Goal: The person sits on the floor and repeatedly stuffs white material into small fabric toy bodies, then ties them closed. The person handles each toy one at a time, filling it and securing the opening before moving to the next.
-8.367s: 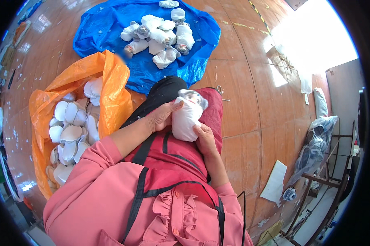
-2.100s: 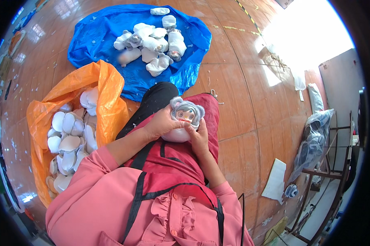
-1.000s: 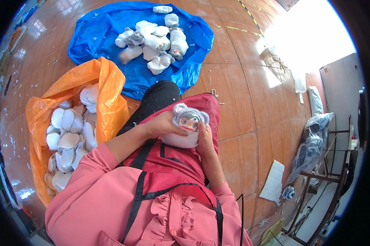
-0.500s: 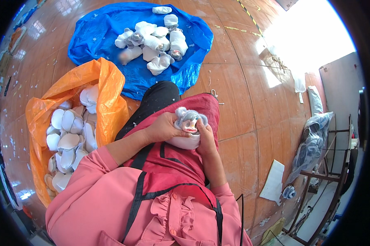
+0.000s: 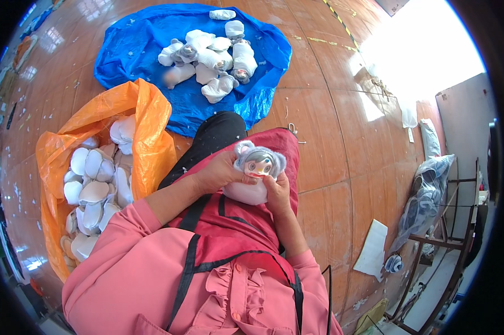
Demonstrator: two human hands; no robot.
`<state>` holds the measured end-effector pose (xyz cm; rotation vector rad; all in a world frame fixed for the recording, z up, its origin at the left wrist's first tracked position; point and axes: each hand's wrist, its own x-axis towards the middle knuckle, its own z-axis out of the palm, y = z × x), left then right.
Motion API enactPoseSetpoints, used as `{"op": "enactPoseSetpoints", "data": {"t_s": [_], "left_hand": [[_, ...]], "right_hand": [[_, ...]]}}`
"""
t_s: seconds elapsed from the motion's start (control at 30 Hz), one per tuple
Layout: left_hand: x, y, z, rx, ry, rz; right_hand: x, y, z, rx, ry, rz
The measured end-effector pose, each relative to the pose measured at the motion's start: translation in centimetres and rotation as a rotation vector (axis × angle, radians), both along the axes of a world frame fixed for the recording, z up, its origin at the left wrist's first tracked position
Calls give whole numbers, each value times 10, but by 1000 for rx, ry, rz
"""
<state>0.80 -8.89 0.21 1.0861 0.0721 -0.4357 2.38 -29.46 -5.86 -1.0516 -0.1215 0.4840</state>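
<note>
Above the red apron (image 5: 238,218) on my lap, both hands hold a plush doll (image 5: 257,164). It has a grey furry hood with round ears, a face with large eyes, and a white rounded body. My left hand (image 5: 221,172) grips its left side, thumb lying across under the face. On the other side my right hand (image 5: 278,192) is closed round it, the thumb pressed just below the face. The fingers behind the doll are mostly hidden.
Ahead, a blue sheet bag (image 5: 134,50) bears several white and grey plush dolls (image 5: 243,58). An orange bag (image 5: 154,123) with white padded pieces (image 5: 94,192) stands at my left. To the right are a metal rack (image 5: 458,245), a clear plastic bag (image 5: 425,187) and a white sheet (image 5: 372,245).
The doll's face has come into fuller view, with the hood spread wider round it. My right thumb has moved from beside the face to below it.
</note>
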Motion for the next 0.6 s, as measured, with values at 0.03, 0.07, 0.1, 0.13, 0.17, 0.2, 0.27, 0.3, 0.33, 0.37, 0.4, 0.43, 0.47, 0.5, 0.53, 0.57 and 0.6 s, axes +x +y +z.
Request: {"op": "enactPoseSetpoints", "data": {"t_s": [0.03, 0.07, 0.1, 0.13, 0.17, 0.2, 0.27, 0.3, 0.33, 0.37, 0.4, 0.43, 0.47, 0.5, 0.53, 0.57, 0.6], "left_hand": [[1, 1, 1, -34, 35, -44], [1, 1, 3, -4, 9, -59], [-1, 1, 6, 27, -17, -75], [-2, 1, 8, 55, -43, -91], [-2, 1, 7, 83, -82, -82], [-1, 2, 4, 111, -120, -73], [-1, 1, 11, 64, -105, -24], [-1, 1, 17, -12, -51, 17], [0, 2, 22, -87, 0, 60], [2, 4, 16, -20, -4, 57], [4, 7, 6, 47, -9, 55], [6, 8, 5, 114, -13, 50], [5, 8, 6, 263, -66, 79], [3, 8, 8, 411, -120, 107], [3, 7, 14, 559, -173, 134], [3, 9, 20, 750, -342, 166], [6, 10, 27, 938, -514, 198]], "right_hand": [[0, 0, 0, 47, 2, 0], [0, 1, 1, 93, 4, 0], [0, 2, 1, 140, 6, 0], [-1, 2, 1, 153, 16, -11], [-1, 2, 1, 166, 27, -23], [-1, 2, 1, 180, 38, -34], [1, -1, -2, 178, 43, -23], [1, -2, -3, 178, 46, -18], [1, -2, -2, 170, 41, -8], [1, -1, 0, 162, 36, 1], [1, -1, 1, 155, 31, 11], [2, -1, 1, 153, 30, 17], [2, -1, 1, 152, 30, 23], [2, 0, 1, 151, 29, 29], [3, 0, 1, 144, 30, 32], [3, 0, 2, 138, 31, 35], [3, 0, 2, 132, 32, 39]]}}
